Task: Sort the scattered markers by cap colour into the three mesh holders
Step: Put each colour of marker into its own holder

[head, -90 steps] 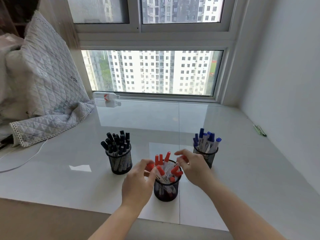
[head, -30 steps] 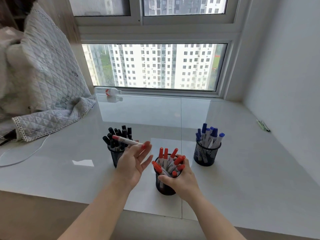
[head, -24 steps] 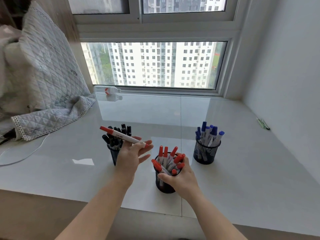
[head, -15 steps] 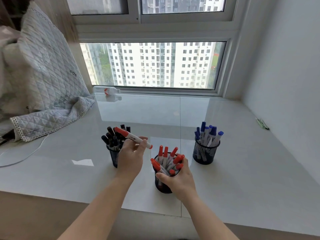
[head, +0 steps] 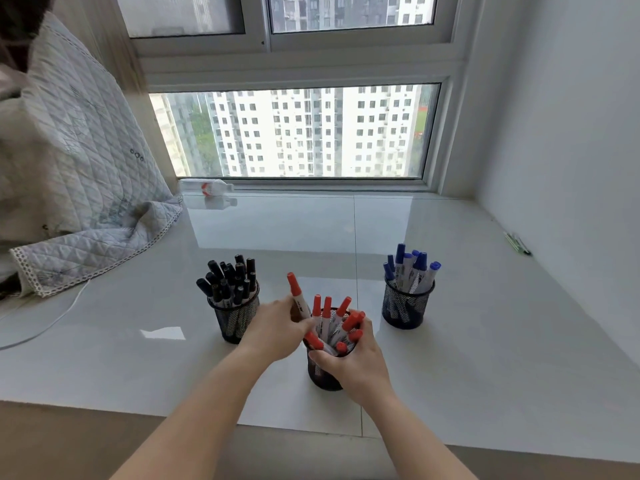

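Note:
Three black mesh holders stand on the white sill. The left holder point(head: 232, 320) is full of black-capped markers. The right holder point(head: 404, 311) has several blue-capped markers. Nearest me, the middle holder point(head: 320, 375) contains several red-capped markers. My left hand point(head: 277, 329) grips a red-capped marker point(head: 298, 299), cap up, its lower end going into the middle holder. My right hand point(head: 356, 365) is curled round the middle holder's rim and side.
A quilted grey blanket point(head: 79, 174) is piled at the left, with a white cable point(head: 52, 323) below it. A plastic bottle point(head: 207, 186) lies by the window. Green-dark pens point(head: 517, 242) lie by the right wall. The sill's front edge is just below the holders.
My left hand turned the red-capped marker from lying across, over the black holder, to upright and brought it down to the middle holder. My right hand stayed on that holder.

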The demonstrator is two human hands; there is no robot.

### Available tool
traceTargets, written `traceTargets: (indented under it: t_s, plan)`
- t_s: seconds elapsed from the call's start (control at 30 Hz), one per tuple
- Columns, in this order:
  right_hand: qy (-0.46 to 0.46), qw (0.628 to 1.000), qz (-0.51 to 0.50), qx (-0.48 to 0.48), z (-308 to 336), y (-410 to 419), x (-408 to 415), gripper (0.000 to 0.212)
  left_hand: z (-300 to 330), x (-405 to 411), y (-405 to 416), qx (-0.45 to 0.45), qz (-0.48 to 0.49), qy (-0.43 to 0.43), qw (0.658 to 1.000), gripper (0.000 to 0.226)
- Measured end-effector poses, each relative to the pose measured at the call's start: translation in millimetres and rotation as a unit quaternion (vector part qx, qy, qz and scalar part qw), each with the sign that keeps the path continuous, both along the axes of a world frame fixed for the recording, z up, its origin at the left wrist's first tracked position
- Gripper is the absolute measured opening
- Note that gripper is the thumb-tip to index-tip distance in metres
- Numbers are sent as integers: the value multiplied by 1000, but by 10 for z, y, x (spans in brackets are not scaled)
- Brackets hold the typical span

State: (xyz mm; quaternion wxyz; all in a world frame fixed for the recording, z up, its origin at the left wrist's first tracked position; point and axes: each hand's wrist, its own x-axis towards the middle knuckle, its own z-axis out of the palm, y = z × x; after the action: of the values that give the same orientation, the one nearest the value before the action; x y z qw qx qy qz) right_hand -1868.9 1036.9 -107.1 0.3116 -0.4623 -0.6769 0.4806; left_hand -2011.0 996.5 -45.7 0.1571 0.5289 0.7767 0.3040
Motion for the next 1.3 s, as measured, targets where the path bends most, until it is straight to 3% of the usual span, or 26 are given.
traceTargets:
  t_s: [0.1,0.23,0.43,0.57,0.73,0.87,0.93,1.0,1.1,1.17,1.3]
  plan:
    - [2,1000,-3,-3,-9,5,-8,75,-2,18,6,34,18,3,999,21]
    - [0,1000,-2,-1,1,4,-13,75,44,14,-22,155,31,-1,987,11]
    - [5,1000,1,5,-2,-2,-13,73,-63,-36,-92,148,-4,8,989,11]
    - [13,1000,11,-3,7,32,-8,66,-335,-7,-218,158,39,-83,983,35]
    - [14,999,46,-8,3,120,-21,61,-736,51,-302,78,1,-197,977,58]
    - [14,996,90,-19,-23,221,46,63,-872,191,-195,69,12,-247,966,77]
    - [30,993,112,-31,-91,257,152,81,-917,255,-125,88,28,-267,959,79]
    - [28,996,81,-22,-179,280,290,85,-960,305,-60,97,42,-259,960,77]
    - [36,997,-59,20,-297,377,487,57,-1002,343,33,111,65,-243,961,78]
    - [19,984,-167,58,-352,507,566,50,-1024,340,97,125,79,-244,959,74]
    - [42,963,-264,44,-356,837,576,65,-1072,257,212,133,107,-226,959,78]
